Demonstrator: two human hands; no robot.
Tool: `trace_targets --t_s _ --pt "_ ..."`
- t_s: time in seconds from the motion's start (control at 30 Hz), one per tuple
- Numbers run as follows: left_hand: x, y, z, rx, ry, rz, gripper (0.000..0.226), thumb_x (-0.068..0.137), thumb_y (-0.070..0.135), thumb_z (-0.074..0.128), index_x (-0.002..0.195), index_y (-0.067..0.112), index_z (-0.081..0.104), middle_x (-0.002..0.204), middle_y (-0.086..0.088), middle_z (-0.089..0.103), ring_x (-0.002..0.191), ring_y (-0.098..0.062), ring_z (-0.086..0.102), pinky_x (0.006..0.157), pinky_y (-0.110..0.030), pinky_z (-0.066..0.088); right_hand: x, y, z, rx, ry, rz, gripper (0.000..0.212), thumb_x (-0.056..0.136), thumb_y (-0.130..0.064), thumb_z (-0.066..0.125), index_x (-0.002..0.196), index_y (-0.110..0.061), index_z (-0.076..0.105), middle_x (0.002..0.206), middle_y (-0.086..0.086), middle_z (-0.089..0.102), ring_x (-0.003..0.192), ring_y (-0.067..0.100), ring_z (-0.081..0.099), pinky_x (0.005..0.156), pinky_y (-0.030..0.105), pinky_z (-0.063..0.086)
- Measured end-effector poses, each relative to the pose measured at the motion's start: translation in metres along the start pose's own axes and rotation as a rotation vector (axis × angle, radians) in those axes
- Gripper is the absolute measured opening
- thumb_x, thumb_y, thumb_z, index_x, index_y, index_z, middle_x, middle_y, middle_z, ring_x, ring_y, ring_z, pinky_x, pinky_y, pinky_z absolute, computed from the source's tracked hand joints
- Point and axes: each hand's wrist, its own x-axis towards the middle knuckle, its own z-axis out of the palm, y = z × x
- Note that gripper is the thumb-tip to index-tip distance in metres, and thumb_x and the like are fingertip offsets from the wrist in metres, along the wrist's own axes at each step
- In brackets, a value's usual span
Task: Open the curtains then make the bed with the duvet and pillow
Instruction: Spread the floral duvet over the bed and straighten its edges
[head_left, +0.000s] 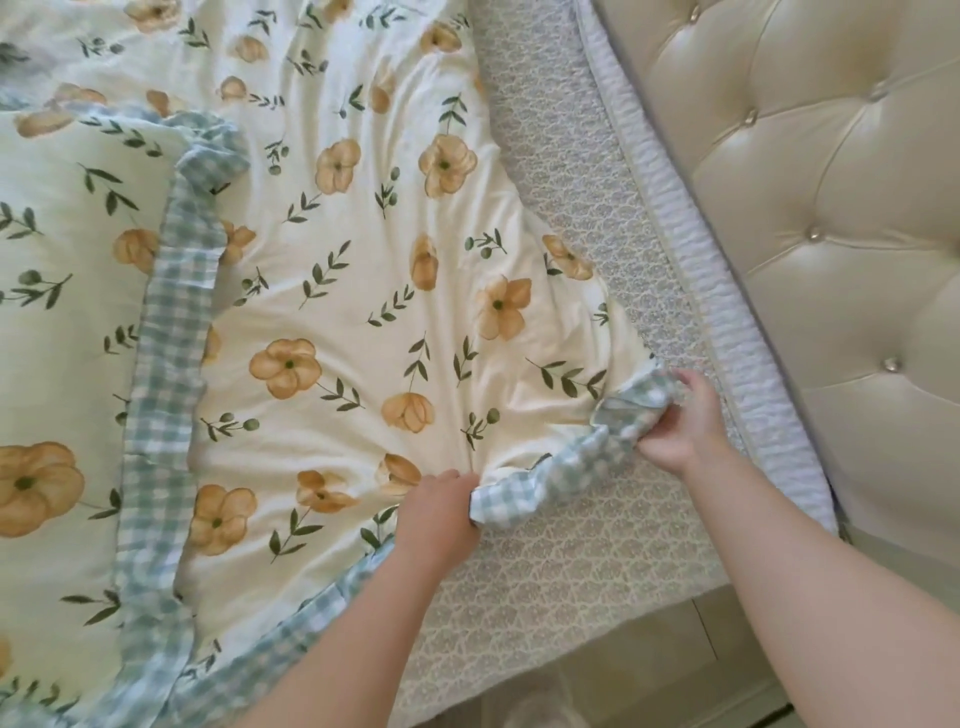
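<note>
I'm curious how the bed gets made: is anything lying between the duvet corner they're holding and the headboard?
Nothing visible. The left hand and right hand both grip the duvet by its checked corner, and only bare patterned mattress lies between that corner and the tufted headboard.

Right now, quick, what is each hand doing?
Left hand: closed, holding the checked edge of the duvet.
Right hand: closed, holding the bunched corner of the duvet.
</note>
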Motion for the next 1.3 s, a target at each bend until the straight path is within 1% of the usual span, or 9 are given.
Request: trace_targets --t_s 0.1,0.3,0.4,0.53,0.6,0.73,0.9,1.07,1.3 --pt "0.001 -0.002 -0.003 -0.009 -0.049 -0.016 0.014 0.078 0.012 0.044 0.080 0.024 0.051 0.081 0.003 0.052 0.078 -0.022 0.051 0.058 -0.030 0.034 0.020 -0.022 0.018 -0.021 0.033 -0.045 0.059 0.084 -0.058 0.056 0.122 -0.013 0.061 0.116 0.018 0.067 0.106 0.038 0.063 0.083 0.051 0.053" --pt "0.013 0.011 -0.006 0.072 -0.120 -0.082 0.019 0.079 0.009 0.046 0.086 0.021 0.058 0.078 0.004 0.057 0.073 -0.021 0.056 0.055 -0.028 0.037 0.034 -0.059 0.060 -0.494 -0.144 0.214 0.043 0.080 -0.036 0.064 0.112 -0.008 0.068 0.104 0.016 0.070 0.094 0.032 0.067 0.095 0.045 0.049" --pt "0.018 0.019 -0.005 0.086 -0.124 -0.129 0.024 0.080 0.009 0.046 0.091 0.024 0.061 0.077 0.007 0.056 0.072 -0.019 0.053 0.056 -0.028 0.038 0.032 -0.067 0.068 -0.610 -0.172 0.216 0.035 0.074 -0.018 0.068 0.107 -0.003 0.069 0.102 0.021 0.071 0.096 0.036 0.066 0.085 0.051 0.052" --pt "0.019 0.026 -0.007 0.088 -0.124 -0.198 0.024 0.079 0.010 0.048 0.092 0.023 0.063 0.077 0.007 0.057 0.072 -0.018 0.054 0.057 -0.028 0.039 0.030 -0.098 0.077 -0.533 -0.115 -0.052 0.022 0.080 0.011 0.044 0.084 -0.002 0.061 0.088 0.014 0.063 0.083 0.031 0.063 0.087 0.048 0.053" --pt "0.018 0.030 -0.009 0.087 -0.124 -0.229 0.020 0.078 0.011 0.048 0.087 0.023 0.061 0.074 0.007 0.056 0.071 -0.018 0.056 0.055 -0.027 0.041 0.023 -0.118 0.073 -0.412 -0.142 -0.173 0.011 0.078 0.005 0.062 0.085 -0.003 0.063 0.092 0.012 0.067 0.087 0.027 0.067 0.082 0.041 0.057" --pt "0.015 0.039 -0.011 0.080 -0.129 -0.263 0.016 0.078 0.014 0.048 0.082 0.022 0.060 0.075 0.005 0.062 0.071 -0.019 0.061 0.051 -0.026 0.043 0.001 -0.136 0.047 -0.283 -0.017 -0.540 0.048 0.062 -0.008 0.087 0.104 -0.006 0.063 0.099 0.008 0.073 0.088 0.022 0.073 0.073 0.037 0.060" --pt "0.014 0.048 -0.013 0.126 -0.161 -0.257 0.014 0.077 0.014 0.049 0.086 0.020 0.059 0.075 0.004 0.057 0.068 -0.019 0.055 0.049 -0.026 0.035 -0.010 -0.117 -0.036 -1.050 0.348 -1.195 0.011 0.077 0.000 0.066 0.088 -0.004 0.064 0.089 0.013 0.067 0.084 0.025 0.064 0.074 0.021 0.041" --pt "-0.004 0.064 0.003 0.166 -0.216 -0.216 0.018 0.078 0.014 0.052 0.093 0.020 0.059 0.080 0.004 0.053 0.073 -0.020 0.051 0.059 -0.028 0.039 -0.001 -0.091 -0.114 -1.505 0.426 -1.046 0.019 0.072 0.017 0.057 0.086 0.008 0.066 0.094 0.032 0.063 0.084 0.044 0.061 0.073 0.035 0.043" --pt "-0.023 0.078 0.012 0.128 -0.245 -0.168 0.016 0.077 0.010 0.047 0.081 0.024 0.055 0.073 0.007 0.054 0.071 -0.018 0.056 0.055 -0.025 0.040 -0.013 -0.076 -0.156 -1.588 0.530 -0.977 0.028 0.069 0.018 0.060 0.094 0.008 0.067 0.123 0.033 0.051 0.093 0.049 0.057 0.078 0.042 0.048"
